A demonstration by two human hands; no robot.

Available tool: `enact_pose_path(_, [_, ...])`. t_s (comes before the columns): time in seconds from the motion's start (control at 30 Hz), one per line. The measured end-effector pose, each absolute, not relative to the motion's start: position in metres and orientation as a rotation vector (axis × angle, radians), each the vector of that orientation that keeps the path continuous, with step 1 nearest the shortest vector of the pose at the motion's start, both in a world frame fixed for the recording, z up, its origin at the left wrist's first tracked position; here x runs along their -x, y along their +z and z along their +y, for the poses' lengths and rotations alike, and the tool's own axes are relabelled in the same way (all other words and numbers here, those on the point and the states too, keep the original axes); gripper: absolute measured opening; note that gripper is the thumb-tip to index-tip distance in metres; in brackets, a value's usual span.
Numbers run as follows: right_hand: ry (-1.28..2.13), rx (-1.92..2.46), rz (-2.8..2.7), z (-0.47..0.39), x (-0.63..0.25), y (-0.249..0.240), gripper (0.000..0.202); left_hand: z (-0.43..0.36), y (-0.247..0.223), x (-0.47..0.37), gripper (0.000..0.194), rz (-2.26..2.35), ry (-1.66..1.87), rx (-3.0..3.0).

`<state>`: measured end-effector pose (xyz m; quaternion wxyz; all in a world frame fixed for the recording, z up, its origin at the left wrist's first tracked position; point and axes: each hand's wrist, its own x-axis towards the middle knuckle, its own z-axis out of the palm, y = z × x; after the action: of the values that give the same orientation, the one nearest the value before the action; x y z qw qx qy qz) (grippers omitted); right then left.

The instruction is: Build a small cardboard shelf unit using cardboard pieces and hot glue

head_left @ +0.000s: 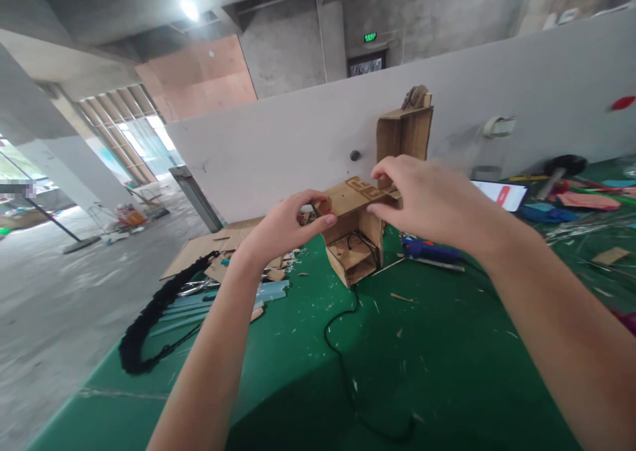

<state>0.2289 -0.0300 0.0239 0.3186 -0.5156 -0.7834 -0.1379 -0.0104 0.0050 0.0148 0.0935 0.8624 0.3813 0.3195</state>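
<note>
A small open-fronted cardboard box [354, 265] stands on the green table, a dark cord looped inside it and a raised pattern on its top. My left hand [285, 229] has thumb and fingers closed about the upper left corner, with a bit of red by the fingertips. At the upper right corner, my right hand [422, 196] has its thumb in front and its fingers above, around the cardboard edge. A black cord [332, 345] trails from below the box toward me. Behind the right hand rises a taller cardboard piece [405, 133].
A blue glue gun [431, 249] lies right of the box. Blue strips [183, 312], a fuzzy black band [142, 335] and cardboard sheets [191, 252] lie left. Farther right is a lit phone [499, 195]. A white partition [278, 140] borders the table's back.
</note>
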Motion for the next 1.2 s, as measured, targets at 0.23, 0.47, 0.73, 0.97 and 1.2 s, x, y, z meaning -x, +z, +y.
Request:
enact_pose_path(0.23, [-0.188, 1.129, -2.152, -0.004, -0.221, 0.002, 0.046, 0.009, 0.012, 0.013, 0.044, 1.112, 0.946, -2.588])
enact_pose_path(0.47, [-0.213, 1.163, -2.103, -0.006, -0.219, 0.006, 0.050, 0.022, 0.006, 0.016, 0.039, 1.098, 1.046, -2.641])
enact_pose_path(0.73, [-0.211, 1.142, -2.089, -0.001, -0.220, 0.003, 0.053, 0.035, -0.012, 0.006, 0.031, 1.162, 1.377, -2.511])
enact_pose_path(0.97, [-0.195, 1.135, -2.089, 0.002, -0.224, 0.001, 0.051, 0.049, -0.029, -0.002, 0.025, 1.069, 1.538, -2.244])
enact_pose_path(1.2, [-0.244, 1.153, -2.111, 0.000, -0.226, 0.004, 0.051, 0.047, -0.026, -0.002, 0.018, 1.056, 1.539, -2.184])
